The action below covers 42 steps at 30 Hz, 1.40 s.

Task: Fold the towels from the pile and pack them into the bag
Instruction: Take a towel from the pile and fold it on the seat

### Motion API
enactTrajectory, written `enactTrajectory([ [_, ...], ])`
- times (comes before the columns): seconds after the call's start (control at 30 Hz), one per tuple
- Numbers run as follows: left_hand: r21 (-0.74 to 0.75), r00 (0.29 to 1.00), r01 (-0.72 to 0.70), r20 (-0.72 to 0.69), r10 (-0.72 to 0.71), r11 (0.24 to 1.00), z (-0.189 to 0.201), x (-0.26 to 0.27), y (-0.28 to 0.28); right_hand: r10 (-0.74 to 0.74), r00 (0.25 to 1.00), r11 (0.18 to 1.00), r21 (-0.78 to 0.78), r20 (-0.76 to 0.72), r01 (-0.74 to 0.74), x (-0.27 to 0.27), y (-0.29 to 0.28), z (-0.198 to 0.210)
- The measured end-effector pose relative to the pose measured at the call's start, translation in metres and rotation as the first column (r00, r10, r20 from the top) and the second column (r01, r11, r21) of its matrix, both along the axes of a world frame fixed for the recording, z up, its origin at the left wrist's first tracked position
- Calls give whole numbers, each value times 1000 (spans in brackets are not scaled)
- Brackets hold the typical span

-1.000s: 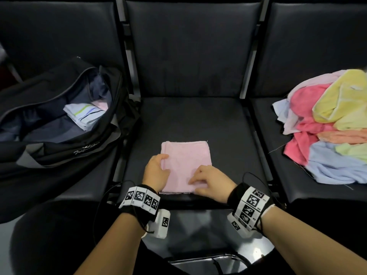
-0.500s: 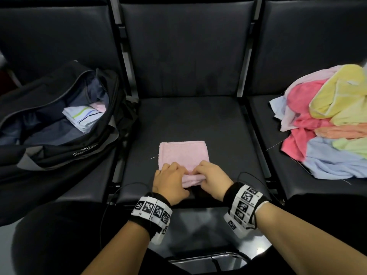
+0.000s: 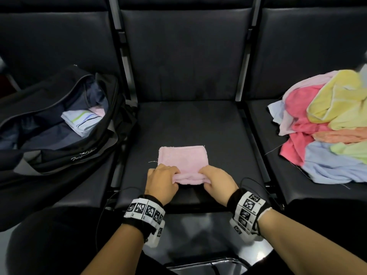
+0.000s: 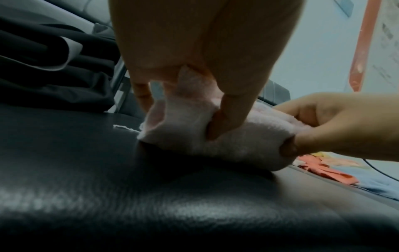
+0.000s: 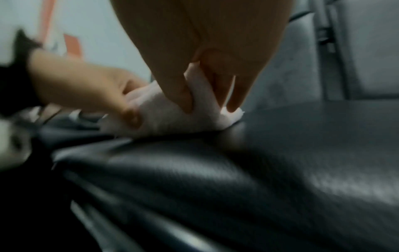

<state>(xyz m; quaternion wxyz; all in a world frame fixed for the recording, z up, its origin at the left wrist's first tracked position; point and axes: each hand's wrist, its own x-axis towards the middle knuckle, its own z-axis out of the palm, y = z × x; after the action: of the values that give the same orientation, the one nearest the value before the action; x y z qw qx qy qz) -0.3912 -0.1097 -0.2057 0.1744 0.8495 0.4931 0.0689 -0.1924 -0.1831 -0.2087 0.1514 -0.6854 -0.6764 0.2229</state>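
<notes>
While the folded pale pink terry towel (image 3: 183, 159) lies on the black padded middle seat (image 3: 198, 126), its near edge is lifted in the grip of both hands: left hand (image 3: 161, 182) and right hand (image 3: 218, 181) each pinch it, thumbs underneath. An open black fabric duffel bag (image 3: 59, 155) sits on the left seat, a pile of coloured towels (image 3: 327, 126) on the right.

You have bare seat (image 3: 184, 126) beyond the pink towel (image 3: 182, 158). The open bag (image 3: 59, 139) blocks your left, the towel pile (image 3: 327, 124) your right, the backrest (image 3: 184, 56) stands ahead.
</notes>
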Motion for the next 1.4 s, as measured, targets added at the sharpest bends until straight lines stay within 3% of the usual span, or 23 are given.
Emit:
enactTrajectory([
  [0.07, -53, 999, -32, 28, 34, 998, 2, -3, 3, -95, 982, 995, 2, -162, 96, 8, 3, 3],
  [0.13, -181, 982, -81, 153, 110, 980, 7, -7, 8, -156, 949, 986, 10, -275, 166, 14, 6, 4],
  [0.27, -396, 873, -122, 394, 288, 910, 15, -12, 17, -275, 871, 956, -17, -406, 294, 27, 11, 5],
  [0.37, -428, 835, -114, 448, 320, 897, 14, -12, 19, -337, 792, 935, -86, -508, 343, 34, 13, 4],
  [0.57, -462, 773, -211, 460, 436, 861, -3, -6, 23, -440, 798, 890, -81, -413, 449, 36, 27, -7],
  [0.73, -401, 784, -349, 371, 499, 847, -22, -6, 26, -557, 783, 827, -264, -277, 496, 43, 30, -20],
  [0.9, -420, 781, -354, 359, 511, 836, -27, -6, 29, -549, 770, 829, -332, -326, 450, 41, 27, -22],
  [0.97, -458, 773, -345, 356, 525, 819, -27, -6, 29, -567, 723, 819, -363, -395, 444, 37, 28, -19],
  [1.1, -500, 777, -336, 332, 535, 798, -27, -9, 27, -609, 550, 793, -455, -571, 406, 30, 28, -6],
  [1.2, -537, 743, -350, 340, 577, 767, -23, -10, 26, -573, 467, 815, -411, -674, 408, 23, 29, 7],
  [1.3, -531, 718, -314, 410, 563, 787, -13, -9, 25, -495, 541, 859, -290, -680, 422, 14, 34, 27],
  [1.4, -506, 758, -95, 522, 392, 858, 11, -12, 28, -350, 690, 926, -122, -634, 357, 3, 43, 52],
])
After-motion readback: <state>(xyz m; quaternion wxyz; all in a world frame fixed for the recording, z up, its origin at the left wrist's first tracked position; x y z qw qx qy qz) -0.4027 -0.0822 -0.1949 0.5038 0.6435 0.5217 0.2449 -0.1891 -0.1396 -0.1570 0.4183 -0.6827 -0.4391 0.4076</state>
